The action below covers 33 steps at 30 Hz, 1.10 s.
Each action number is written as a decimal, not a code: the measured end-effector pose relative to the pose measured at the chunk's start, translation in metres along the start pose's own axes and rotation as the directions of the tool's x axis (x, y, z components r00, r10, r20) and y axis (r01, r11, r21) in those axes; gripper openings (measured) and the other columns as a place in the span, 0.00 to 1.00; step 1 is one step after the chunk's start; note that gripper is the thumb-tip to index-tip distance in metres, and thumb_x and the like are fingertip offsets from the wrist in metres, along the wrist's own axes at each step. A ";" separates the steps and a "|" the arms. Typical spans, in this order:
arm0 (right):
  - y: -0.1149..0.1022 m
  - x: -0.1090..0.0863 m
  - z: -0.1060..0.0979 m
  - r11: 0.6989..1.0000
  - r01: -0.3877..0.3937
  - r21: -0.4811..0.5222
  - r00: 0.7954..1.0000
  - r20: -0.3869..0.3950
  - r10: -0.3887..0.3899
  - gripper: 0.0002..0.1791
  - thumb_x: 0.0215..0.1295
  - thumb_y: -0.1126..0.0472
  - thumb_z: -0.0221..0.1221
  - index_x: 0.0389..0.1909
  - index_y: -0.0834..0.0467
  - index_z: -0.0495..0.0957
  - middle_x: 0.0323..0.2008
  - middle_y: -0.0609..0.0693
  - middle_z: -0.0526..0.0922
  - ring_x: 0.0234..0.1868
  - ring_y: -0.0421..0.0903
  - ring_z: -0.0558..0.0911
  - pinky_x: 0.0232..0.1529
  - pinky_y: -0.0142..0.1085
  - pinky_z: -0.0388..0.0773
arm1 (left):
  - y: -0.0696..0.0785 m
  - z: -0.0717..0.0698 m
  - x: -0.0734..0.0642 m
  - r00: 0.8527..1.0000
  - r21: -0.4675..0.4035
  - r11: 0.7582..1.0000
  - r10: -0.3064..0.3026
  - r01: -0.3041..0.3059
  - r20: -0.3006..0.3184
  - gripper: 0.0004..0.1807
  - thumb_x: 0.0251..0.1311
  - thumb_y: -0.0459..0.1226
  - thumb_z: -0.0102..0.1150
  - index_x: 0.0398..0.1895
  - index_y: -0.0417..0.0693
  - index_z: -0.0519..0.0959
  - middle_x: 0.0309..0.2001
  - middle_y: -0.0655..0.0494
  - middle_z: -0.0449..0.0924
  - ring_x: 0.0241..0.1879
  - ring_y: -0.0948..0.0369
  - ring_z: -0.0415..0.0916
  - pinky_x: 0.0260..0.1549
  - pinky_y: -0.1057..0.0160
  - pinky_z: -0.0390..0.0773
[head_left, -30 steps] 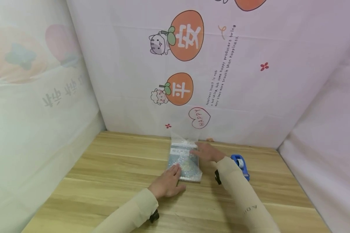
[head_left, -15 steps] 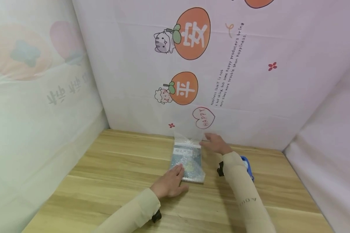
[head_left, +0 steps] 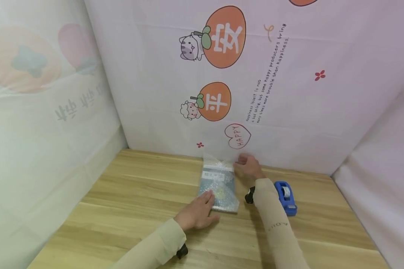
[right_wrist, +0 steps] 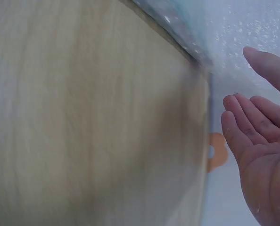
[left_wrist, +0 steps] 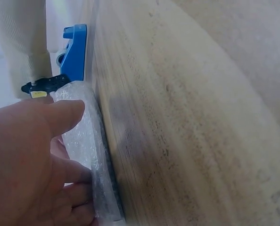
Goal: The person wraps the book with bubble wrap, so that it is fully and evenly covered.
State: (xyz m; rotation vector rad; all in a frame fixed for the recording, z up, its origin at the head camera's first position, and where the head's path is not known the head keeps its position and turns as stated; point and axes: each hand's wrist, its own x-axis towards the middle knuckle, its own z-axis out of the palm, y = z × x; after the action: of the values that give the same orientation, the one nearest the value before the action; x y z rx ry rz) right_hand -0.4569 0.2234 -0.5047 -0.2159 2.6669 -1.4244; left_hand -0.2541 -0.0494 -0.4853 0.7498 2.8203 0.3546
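A flat blue-grey book [head_left: 219,192] lies on the table, covered in clear bubble wrap [left_wrist: 90,136]. Beyond its far end, a flap of the wrap [head_left: 217,163] reaches toward the back wall. My left hand [head_left: 196,211] rests its extended fingertips on the near left part of the book. In the left wrist view, the left thumb [left_wrist: 69,117] lies along the wrapped side. My right hand [head_left: 250,166] is at the far right corner, beside the flap. In the right wrist view, that hand's fingers [right_wrist: 243,117] are loosely bent with nothing visibly pinched.
A blue tape dispenser [head_left: 287,201] with a roll of tape stands right of the book, partly behind the right sleeve [head_left: 272,213]. White printed cloth [head_left: 161,93] hangs behind the wooden table [head_left: 131,194] and along both sides.
My right hand has moved off the book's upper right part to just beyond its far right corner. The left hand stays on the book. More of the tape dispenser shows.
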 end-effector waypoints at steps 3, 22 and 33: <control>0.005 0.003 0.004 1.000 0.008 0.023 1.000 0.003 -0.009 0.40 0.74 0.57 0.65 0.78 0.70 0.61 0.73 0.68 0.73 0.72 0.65 0.76 0.77 0.55 0.71 | 0.000 0.002 0.001 1.000 -0.006 1.000 0.003 -0.003 -0.003 0.45 0.77 0.58 0.51 0.83 0.37 0.57 0.86 0.44 0.51 0.85 0.49 0.51 0.84 0.51 0.57; -0.005 0.003 0.022 0.995 -0.030 0.096 0.998 -0.044 0.034 0.29 0.73 0.56 0.66 0.70 0.65 0.75 0.67 0.66 0.80 0.70 0.62 0.78 0.74 0.54 0.74 | -0.001 0.005 0.001 1.000 -0.010 1.000 -0.014 0.014 0.002 0.44 0.77 0.58 0.51 0.83 0.39 0.57 0.86 0.45 0.51 0.85 0.50 0.50 0.84 0.52 0.57; -0.023 0.009 0.010 0.988 0.121 -0.098 0.987 -0.097 -0.130 0.24 0.71 0.58 0.68 0.63 0.64 0.79 0.57 0.64 0.84 0.58 0.60 0.82 0.62 0.54 0.81 | 0.000 0.001 0.001 1.000 -0.008 1.000 -0.004 0.004 -0.014 0.44 0.76 0.58 0.52 0.83 0.38 0.58 0.85 0.44 0.52 0.85 0.49 0.52 0.83 0.51 0.58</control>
State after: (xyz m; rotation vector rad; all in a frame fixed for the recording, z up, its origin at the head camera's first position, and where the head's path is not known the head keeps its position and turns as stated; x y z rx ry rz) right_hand -0.4628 0.2014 -0.4912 -0.3331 2.8533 -1.3833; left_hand -0.2548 -0.0485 -0.4868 0.7424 2.8313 0.3717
